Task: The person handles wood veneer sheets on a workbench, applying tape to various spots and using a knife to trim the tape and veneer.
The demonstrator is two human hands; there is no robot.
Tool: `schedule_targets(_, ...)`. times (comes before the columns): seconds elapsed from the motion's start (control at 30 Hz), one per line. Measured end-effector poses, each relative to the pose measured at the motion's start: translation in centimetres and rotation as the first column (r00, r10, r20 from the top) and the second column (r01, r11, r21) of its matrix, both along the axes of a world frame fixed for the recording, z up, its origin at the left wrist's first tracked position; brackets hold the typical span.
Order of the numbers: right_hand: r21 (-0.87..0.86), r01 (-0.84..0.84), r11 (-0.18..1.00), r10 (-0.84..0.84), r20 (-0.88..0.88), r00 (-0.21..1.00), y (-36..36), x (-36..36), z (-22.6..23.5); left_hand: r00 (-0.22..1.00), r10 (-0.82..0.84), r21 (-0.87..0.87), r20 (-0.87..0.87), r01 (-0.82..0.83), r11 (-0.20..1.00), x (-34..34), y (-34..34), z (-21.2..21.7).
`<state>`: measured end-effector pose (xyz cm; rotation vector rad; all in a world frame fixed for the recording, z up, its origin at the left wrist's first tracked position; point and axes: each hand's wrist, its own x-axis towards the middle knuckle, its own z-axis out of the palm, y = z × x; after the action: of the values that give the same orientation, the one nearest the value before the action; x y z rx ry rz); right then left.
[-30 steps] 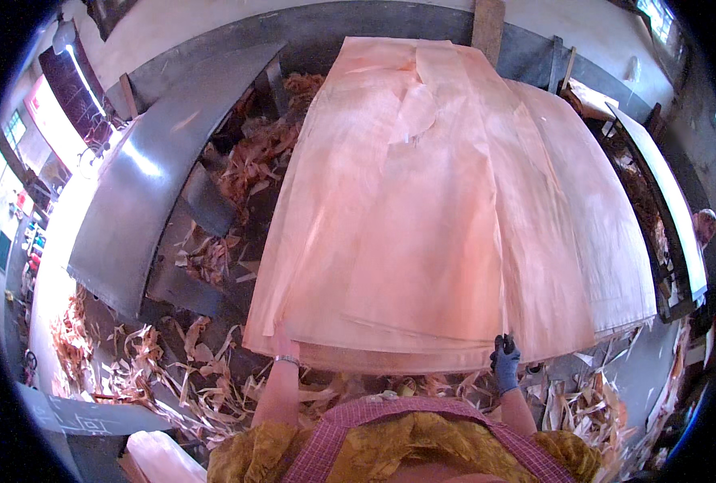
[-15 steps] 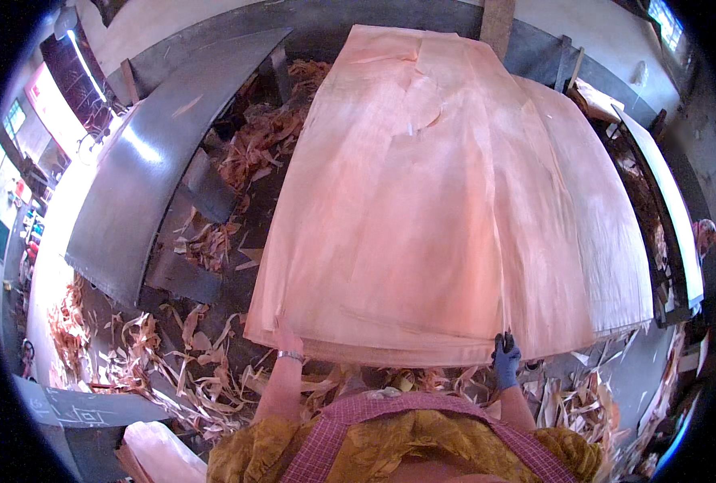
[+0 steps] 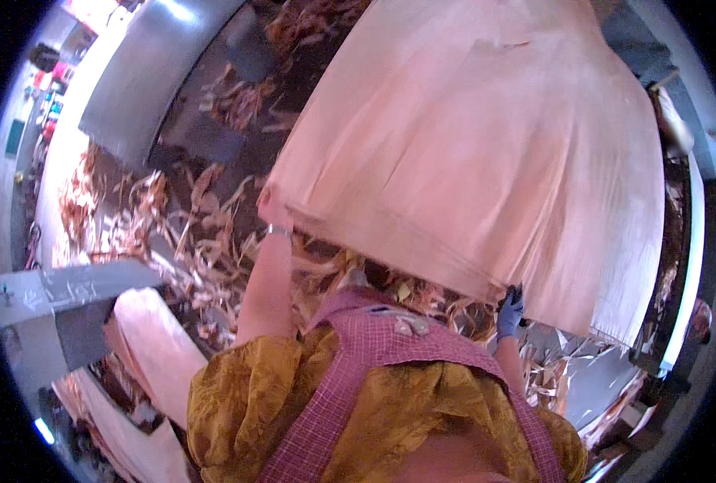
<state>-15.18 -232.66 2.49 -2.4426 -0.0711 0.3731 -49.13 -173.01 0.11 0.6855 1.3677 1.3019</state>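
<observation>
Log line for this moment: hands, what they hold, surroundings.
left hand: grips veneer sheet near corner | right hand, gloved: grips same edge | scraps below

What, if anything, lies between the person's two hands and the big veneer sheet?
Nothing visible. The left hand grips the near left corner of the veneer sheet, and the gloved right hand grips its near edge directly.
</observation>
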Motion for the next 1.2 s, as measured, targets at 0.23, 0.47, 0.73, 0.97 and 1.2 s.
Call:
schedule_targets(0.23,-0.119,-0.023,0.993,0.024,0.004,1.000,2.8,-1.6,-0.2,0.954,-0.153,-0.304,-0.259,0.070,0.950,-1.9,2.8,-0.6)
schedule_targets(0.47,0.039,0.102,0.994,-0.091,-0.221,0.971,2.5,-1.9,-2.3,0.636,-0.320,-0.343,-0.702,0.091,0.935,-5.8,5.2,-4.3)
schedule_targets(0.73,0.003,0.012,1.000,-0.012,0.036,0.999,-0.9,-3.6,-4.6,0.787,-0.365,-0.403,-0.498,0.163,0.901,-4.6,4.1,-4.0)
schedule_targets(0.97,0.156,0.100,0.983,-0.078,-0.139,0.987,-0.3,-2.9,-5.1,0.498,-0.605,-0.431,-0.621,0.428,0.794,-12.1,8.6,-8.0)
schedule_targets(1.2,-0.168,0.014,0.986,-0.001,0.080,0.997,1.7,-3.2,-1.6,0.826,-0.450,-0.568,-0.340,0.201,0.798,-6.8,6.5,-4.6)
